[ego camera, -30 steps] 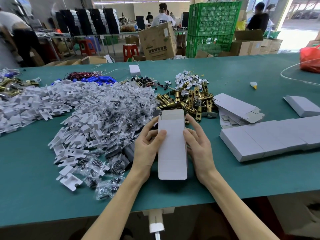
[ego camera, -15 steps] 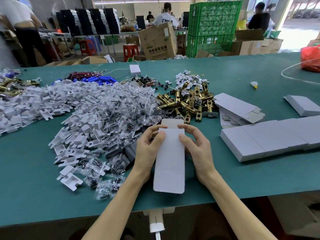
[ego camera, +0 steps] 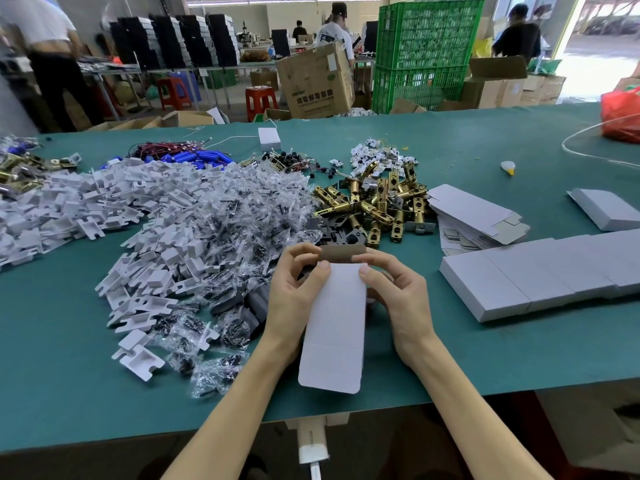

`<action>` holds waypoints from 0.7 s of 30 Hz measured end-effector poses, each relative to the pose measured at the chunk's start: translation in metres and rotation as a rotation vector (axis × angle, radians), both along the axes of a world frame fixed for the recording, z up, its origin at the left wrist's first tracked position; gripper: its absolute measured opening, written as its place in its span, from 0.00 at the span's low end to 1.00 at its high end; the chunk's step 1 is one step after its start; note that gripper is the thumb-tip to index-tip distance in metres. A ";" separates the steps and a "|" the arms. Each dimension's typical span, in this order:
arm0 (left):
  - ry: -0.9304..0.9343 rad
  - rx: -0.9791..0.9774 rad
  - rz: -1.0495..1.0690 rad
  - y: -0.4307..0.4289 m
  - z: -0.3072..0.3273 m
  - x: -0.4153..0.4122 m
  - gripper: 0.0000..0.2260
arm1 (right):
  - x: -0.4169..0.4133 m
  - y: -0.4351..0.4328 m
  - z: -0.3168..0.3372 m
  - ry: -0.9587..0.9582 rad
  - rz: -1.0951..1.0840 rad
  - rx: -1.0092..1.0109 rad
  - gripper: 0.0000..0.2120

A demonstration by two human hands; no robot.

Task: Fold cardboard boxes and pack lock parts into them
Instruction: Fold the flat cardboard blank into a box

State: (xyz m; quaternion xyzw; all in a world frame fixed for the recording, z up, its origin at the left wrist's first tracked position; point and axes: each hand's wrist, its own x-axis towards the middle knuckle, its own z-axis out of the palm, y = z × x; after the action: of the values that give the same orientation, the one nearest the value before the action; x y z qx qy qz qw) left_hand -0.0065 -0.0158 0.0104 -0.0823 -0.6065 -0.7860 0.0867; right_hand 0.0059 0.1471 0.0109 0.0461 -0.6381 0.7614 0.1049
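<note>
A long white cardboard box (ego camera: 334,327) is held over the green table (ego camera: 69,382), its far end flap bent towards me so that the brown inner side shows. My left hand (ego camera: 294,292) grips its left side, thumb on the top face, fingers curled over the flap. My right hand (ego camera: 394,292) grips the right side the same way. Brass lock latches (ego camera: 377,202) lie in a heap just beyond. Flat unfolded boxes (ego camera: 474,216) are stacked to the right.
White plastic inserts (ego camera: 114,206) and clear screw bags (ego camera: 235,230) are piled to the left. A row of folded white boxes (ego camera: 540,271) lies to the right. A red bag (ego camera: 620,116) sits at the far right. People and green crates (ego camera: 426,50) stand behind the table.
The box has come nearer to me and tilted up. Both hands slid to its far end and bent the end flap over, which lay flat before.
</note>
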 end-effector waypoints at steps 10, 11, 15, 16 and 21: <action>-0.076 -0.033 -0.028 0.003 0.002 0.003 0.12 | 0.004 -0.001 0.004 0.053 0.059 -0.028 0.11; -0.078 -0.045 -0.052 0.003 0.002 0.004 0.14 | 0.004 -0.002 0.004 0.053 0.068 -0.021 0.10; -0.138 -0.037 -0.079 0.002 0.002 0.001 0.15 | 0.006 -0.003 0.006 0.025 0.059 -0.024 0.10; -0.146 -0.031 -0.072 0.002 0.001 0.000 0.14 | 0.006 -0.002 0.006 0.023 0.051 -0.020 0.11; -0.122 -0.035 -0.078 0.002 0.000 -0.001 0.10 | 0.007 -0.002 0.007 0.032 0.052 -0.014 0.10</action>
State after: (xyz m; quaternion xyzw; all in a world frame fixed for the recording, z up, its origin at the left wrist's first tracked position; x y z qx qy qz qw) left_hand -0.0070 -0.0139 0.0107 -0.0597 -0.6207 -0.7816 0.0173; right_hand 0.0124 0.1450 0.0180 0.0741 -0.6296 0.7674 0.0958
